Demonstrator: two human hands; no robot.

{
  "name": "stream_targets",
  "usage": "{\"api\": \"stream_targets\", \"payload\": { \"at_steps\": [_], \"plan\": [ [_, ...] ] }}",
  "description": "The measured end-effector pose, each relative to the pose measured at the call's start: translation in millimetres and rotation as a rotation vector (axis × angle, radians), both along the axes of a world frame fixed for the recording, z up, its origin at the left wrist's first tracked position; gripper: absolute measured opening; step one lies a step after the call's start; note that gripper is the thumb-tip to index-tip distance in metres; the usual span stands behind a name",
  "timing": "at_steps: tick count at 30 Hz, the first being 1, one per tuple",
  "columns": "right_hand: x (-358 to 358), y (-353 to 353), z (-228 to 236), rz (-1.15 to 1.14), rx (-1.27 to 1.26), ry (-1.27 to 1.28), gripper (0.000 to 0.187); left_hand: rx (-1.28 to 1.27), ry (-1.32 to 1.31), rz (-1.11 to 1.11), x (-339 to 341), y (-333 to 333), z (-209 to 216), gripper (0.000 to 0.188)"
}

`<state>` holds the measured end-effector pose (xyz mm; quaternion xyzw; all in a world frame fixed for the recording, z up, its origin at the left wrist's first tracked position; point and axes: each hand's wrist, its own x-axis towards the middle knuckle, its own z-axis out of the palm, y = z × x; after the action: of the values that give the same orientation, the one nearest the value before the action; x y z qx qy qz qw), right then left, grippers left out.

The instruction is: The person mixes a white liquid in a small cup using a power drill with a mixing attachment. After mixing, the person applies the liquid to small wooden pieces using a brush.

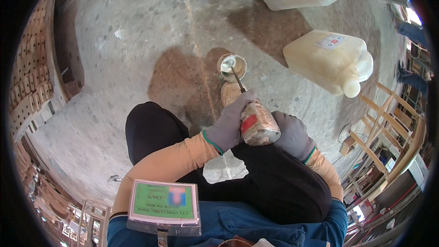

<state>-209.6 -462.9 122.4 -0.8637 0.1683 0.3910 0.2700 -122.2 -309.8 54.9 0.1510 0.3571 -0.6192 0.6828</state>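
Observation:
My left hand (230,122), in a grey glove, is closed around the left side and top of a worn, blocky container (260,126) with a red patch. A thin dark rod (238,80) runs from its fingertips into a small round pot (244,67). White material lies inside the pot, where the rod's far end sits. In a matching glove, my right hand (293,135) curls against the container's right side, its fingertips partly hidden. The container rests by my bent knee. Whether rod and container are joined, I cannot tell.
Two large whitish plastic jugs (327,57) lie on the concrete floor (132,32) at the upper right. Stacked wooden pieces with holes (34,73) line the left. Wooden frames (388,128) stand at the right. A tan shoe-like shape (227,94) is below the pot.

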Motion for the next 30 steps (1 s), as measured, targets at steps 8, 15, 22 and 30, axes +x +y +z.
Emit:
{"api": "stream_targets", "payload": {
  "at_steps": [8, 15, 22, 30],
  "plan": [
    [-2, 2, 7, -0.026, -0.035, -0.034, 0.048, -0.058, 0.030, -0.022, 0, -1, -1, 0.034],
    [-4, 3, 5, 0.055, -0.010, -0.039, 0.048, 0.005, -0.001, -0.004, -7, 5, 5, 0.030],
    [-6, 4, 6, 0.060, 0.013, -0.069, 0.048, -0.028, 0.010, 0.019, -11, 9, 2, 0.035],
    [-4, 4, 6, 0.043, 0.019, -0.069, 0.046, -0.017, -0.065, 0.015, -11, 10, 0, 0.036]
  ]
}}
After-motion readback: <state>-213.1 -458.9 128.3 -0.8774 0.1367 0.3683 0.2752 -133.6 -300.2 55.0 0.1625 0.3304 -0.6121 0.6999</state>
